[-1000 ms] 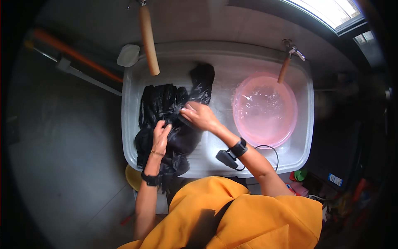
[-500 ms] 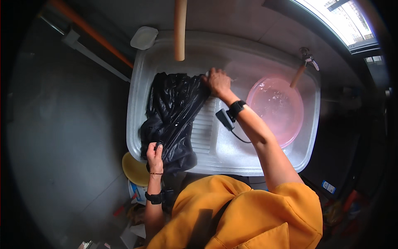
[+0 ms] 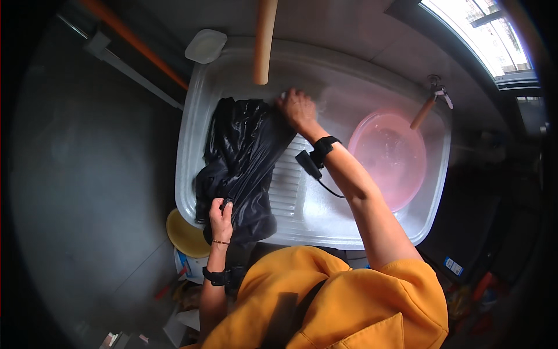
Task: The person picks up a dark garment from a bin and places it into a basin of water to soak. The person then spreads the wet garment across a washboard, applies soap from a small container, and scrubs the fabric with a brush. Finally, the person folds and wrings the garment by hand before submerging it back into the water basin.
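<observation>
A wet, shiny black garment (image 3: 244,151), its kind unclear, is spread over the left side of a pale wash sink (image 3: 325,232) and hangs over the near rim. My left hand (image 3: 221,216) pinches a bunched fold of it near that rim. Higher up, my right hand (image 3: 299,109) is curled at the garment's upper right corner. Something small and whitish shows by its fingertips, mostly covered by the hand, so I cannot make out what it is. Both wrists carry black strapped devices.
A pink basin (image 3: 389,163) with water stands in the right part of the sink, under a tap (image 3: 440,93) with a short hose. Ridged washboard slats (image 3: 285,186) lie mid-sink. A white dish (image 3: 206,46) sits at the back-left corner; a wooden-coloured pole (image 3: 264,46) hangs over the back.
My right hand has slid slightly left and up along the garment, which now looks stretched smoother between the hands. The left hand keeps its grip.
</observation>
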Available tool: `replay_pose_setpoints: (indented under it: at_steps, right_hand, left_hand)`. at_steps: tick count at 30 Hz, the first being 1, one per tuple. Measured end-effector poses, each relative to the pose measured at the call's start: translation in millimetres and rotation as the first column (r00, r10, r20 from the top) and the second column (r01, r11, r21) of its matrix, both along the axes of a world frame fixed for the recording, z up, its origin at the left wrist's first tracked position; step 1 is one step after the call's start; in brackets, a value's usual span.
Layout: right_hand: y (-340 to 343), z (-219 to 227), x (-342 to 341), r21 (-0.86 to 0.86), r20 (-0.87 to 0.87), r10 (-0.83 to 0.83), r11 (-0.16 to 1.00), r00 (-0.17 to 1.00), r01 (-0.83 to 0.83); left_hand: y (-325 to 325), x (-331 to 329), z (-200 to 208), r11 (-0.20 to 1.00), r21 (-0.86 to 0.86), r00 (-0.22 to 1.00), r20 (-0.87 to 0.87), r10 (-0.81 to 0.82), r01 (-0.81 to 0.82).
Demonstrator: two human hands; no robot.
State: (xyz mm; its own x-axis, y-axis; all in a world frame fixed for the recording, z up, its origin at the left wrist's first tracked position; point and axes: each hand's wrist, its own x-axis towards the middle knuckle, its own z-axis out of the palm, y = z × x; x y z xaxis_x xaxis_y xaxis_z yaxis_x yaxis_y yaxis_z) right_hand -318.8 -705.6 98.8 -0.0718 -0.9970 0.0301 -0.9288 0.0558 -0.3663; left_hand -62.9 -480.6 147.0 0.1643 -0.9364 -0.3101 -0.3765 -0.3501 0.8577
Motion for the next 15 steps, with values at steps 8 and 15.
replay_pose_setpoints:
  at_steps: [8,15]
  right_hand:
    - [87,9,65,-0.075,0.081,0.414,0.910,0.907,-0.408]
    - [-11,11,7,0.263,0.135,-0.046,0.965,0.990,0.009]
  left_hand:
    - [1,0,-3,0.998,-0.045,0.998,0.049,-0.044,0.046]
    - [-3,-5,-2,1.000,-0.029,1.000,0.031,0.001,0.000]
